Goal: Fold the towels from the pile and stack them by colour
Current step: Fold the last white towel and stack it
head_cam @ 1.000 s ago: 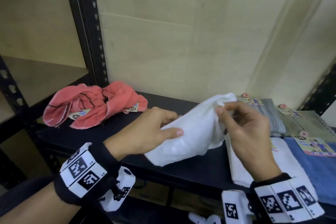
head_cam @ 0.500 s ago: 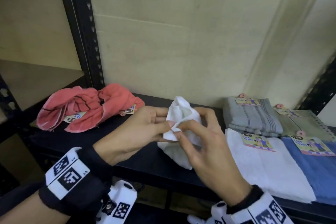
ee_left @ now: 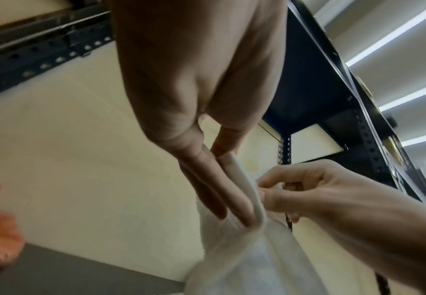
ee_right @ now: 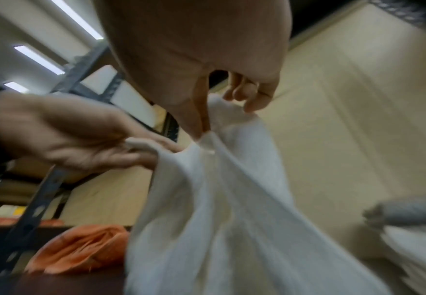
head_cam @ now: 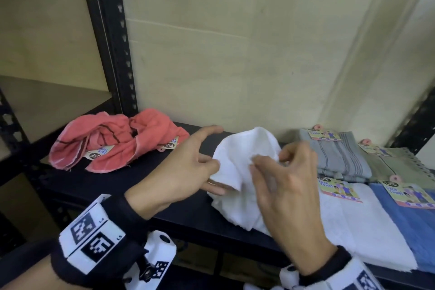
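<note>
A white towel point(head_cam: 244, 172) is held bunched and creased just above the middle of the black shelf point(head_cam: 146, 183), its lower folds hanging toward the front edge. The cloth is plain and unmarked, with soft ridges running down from the gripped points. An upper edge is pinched by the left hand point(head_cam: 186, 172) between the thumb and the lower fingers, while the index finger is stretched out straight and free above it. Another fold of the same towel is pinched by the right hand point(head_cam: 287, 186) between thumb and forefinger, the other fingers loosely curled behind the cloth.

Toward the left end of the shelf a crumpled pink towel point(head_cam: 117, 141) with dark stripes and paper labels is lying. At the right end, folded towels are laid side by side: a white stack point(head_cam: 367, 226) and a blue one point(head_cam: 414, 219) at the front edge, a grey one point(head_cam: 341, 158) and a green one point(head_cam: 395, 165) against the wall.

The blue stack is cut off by the frame. Much of the held towel's lower right is hidden behind the right hand, and both wrist views are blurred.
</note>
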